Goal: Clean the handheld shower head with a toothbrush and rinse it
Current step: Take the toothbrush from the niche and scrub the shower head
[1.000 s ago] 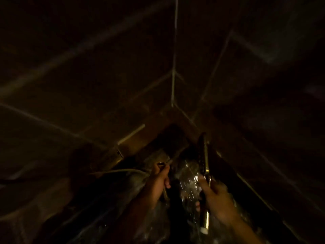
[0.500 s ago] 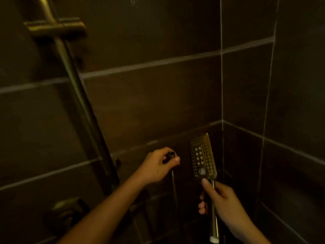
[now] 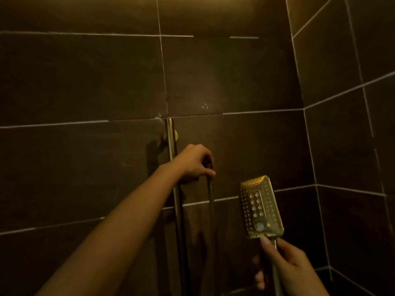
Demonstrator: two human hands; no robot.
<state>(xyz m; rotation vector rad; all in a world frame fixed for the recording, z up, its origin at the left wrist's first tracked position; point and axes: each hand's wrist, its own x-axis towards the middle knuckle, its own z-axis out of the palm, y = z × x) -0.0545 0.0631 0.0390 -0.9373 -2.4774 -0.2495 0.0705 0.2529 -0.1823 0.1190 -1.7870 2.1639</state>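
Observation:
The handheld shower head (image 3: 261, 207) is a flat, gold, rectangular paddle with rows of nozzle holes. It stands upright at lower right, its wet face turned toward me. My right hand (image 3: 286, 263) grips its handle just below the head, thumb resting on the head's lower edge. My left hand (image 3: 193, 161) is raised at mid-frame, closed over the top of a ribbed hose (image 3: 210, 189) that hangs straight down from it. No toothbrush shows. No water comes from the head.
A gold vertical slide rail (image 3: 171, 137) runs down the dark tiled wall (image 3: 85, 82) just left of my left hand. The side wall (image 3: 352, 135) meets it in a corner on the right. The light is dim and yellow.
The view has swung up from the wet floor corner to the wall. My left hand has risen with the hose to beside the rail. The shower head stays upright in my right hand.

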